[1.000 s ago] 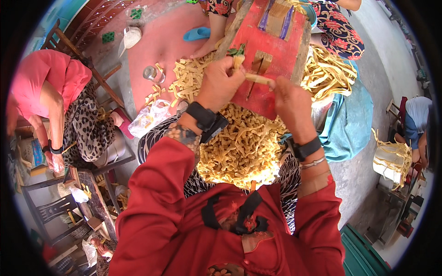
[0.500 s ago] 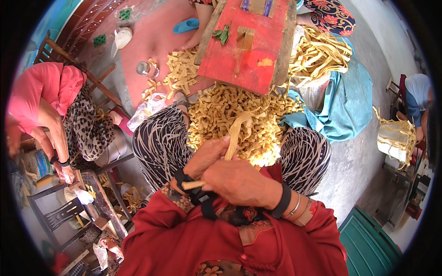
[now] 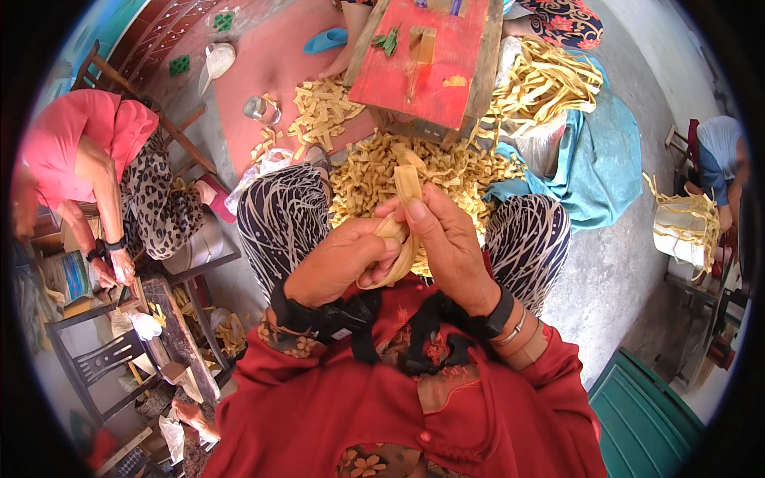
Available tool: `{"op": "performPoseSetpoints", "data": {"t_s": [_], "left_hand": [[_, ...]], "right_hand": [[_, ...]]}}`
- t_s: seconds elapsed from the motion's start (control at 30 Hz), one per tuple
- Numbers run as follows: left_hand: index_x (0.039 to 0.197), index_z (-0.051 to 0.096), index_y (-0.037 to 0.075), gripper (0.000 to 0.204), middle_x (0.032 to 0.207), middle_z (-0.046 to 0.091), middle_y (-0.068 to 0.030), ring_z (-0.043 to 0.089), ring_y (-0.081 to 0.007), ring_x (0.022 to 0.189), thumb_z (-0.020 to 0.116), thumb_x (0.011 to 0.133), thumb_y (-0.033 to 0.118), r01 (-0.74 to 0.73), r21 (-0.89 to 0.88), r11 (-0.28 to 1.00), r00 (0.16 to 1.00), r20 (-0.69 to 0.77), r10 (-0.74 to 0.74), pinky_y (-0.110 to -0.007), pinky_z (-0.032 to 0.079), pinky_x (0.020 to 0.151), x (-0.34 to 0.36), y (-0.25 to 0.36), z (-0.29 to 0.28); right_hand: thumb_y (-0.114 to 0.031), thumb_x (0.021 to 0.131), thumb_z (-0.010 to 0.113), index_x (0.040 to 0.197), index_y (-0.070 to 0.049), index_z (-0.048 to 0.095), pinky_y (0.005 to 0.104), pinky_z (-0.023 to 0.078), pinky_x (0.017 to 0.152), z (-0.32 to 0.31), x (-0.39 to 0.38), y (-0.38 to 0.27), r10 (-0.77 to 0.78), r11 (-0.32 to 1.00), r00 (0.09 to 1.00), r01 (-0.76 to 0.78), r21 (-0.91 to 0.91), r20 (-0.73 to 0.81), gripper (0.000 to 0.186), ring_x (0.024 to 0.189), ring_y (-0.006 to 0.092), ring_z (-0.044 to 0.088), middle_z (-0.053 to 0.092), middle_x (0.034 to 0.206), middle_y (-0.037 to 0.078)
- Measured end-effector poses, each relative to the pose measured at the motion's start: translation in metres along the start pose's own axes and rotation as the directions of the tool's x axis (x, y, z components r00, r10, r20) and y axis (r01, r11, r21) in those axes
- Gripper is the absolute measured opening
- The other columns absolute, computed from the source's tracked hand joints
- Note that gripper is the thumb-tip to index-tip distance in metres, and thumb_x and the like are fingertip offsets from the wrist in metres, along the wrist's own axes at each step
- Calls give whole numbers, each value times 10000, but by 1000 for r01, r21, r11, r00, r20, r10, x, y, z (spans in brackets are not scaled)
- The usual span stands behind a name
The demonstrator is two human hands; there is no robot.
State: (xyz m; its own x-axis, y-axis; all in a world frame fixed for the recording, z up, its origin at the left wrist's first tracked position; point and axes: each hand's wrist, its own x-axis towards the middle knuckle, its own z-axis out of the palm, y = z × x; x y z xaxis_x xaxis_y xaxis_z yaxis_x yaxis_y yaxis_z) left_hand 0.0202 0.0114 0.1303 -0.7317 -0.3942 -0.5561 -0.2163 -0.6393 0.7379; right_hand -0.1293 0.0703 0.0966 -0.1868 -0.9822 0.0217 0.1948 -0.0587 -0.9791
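Observation:
Between my hands, above my lap, is a pale yellow strip (image 3: 407, 185) that looks like dried leaf, bent into a loop. My left hand (image 3: 344, 259) is closed on its lower curve, fingers wrapped round it. With thumb and fingers, my right hand (image 3: 453, 243) pinches the strip higher up, and its flat end stands up past my fingertips. Just beyond both hands, between my knees, lies a large heap of short folded yellow pieces (image 3: 362, 179). My fingers hide part of the loop.
A red wooden bench (image 3: 398, 72) stands beyond the heap. To its right, long strips (image 3: 550, 80) lie on a bundle beside a blue cloth (image 3: 606, 167). A glass jar (image 3: 261, 111) stands left. A person in pink (image 3: 88, 143) works at far left; another sits far right.
My right hand has moved up and turned, from crossing near my left wrist to beside the strip's upper end. The strip is now bent into a loop. The view has shifted slightly.

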Motion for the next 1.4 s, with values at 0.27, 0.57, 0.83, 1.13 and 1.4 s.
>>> {"op": "performPoseSetpoints", "data": {"t_s": [0.27,0.57,0.83,1.13,1.4], "left_hand": [[870,583,42,174,923,562,-122,585,-293,815,679,728,71,-387,919,73,504,145,851,-348,495,639,-11,0,19],[1049,542,15,220,978,624,-87,610,-167,843,622,851,66,-493,105,864,866,-44,499,-250,480,706,-14,-17,11],[1266,483,32,428,1047,570,-113,564,-201,953,589,855,84,-620,549,560,729,141,670,-286,440,826,-6,-17,18],[1277,466,-8,460,1151,543,-154,592,-233,932,401,976,334,-487,249,837,856,-55,515,-300,489,800,4,-37,20],[1143,506,-83,485,949,550,-115,505,-144,673,415,964,359,-336,-558,759,904,35,427,-384,536,681,13,-31,5]], "right_hand": [[-219,943,439,770,-11,494,271,340,530,-9,-10,-15,201,978,955,-182,-104,217,276,600,92,373,394,618,27],[-280,956,452,853,-19,533,286,400,569,-25,-25,-16,-60,960,949,140,-243,309,292,597,191,490,517,683,78],[-270,968,437,835,-7,507,299,375,553,-32,-32,-12,-5,984,956,57,-169,293,303,591,183,438,475,681,70],[-262,966,463,1039,-9,470,243,426,614,-22,-29,-5,15,991,998,-7,-136,62,264,689,129,522,546,745,47],[-172,871,615,739,6,587,240,336,490,-62,-34,-6,2,897,1000,-8,-442,-14,223,538,84,403,467,595,10]]}}
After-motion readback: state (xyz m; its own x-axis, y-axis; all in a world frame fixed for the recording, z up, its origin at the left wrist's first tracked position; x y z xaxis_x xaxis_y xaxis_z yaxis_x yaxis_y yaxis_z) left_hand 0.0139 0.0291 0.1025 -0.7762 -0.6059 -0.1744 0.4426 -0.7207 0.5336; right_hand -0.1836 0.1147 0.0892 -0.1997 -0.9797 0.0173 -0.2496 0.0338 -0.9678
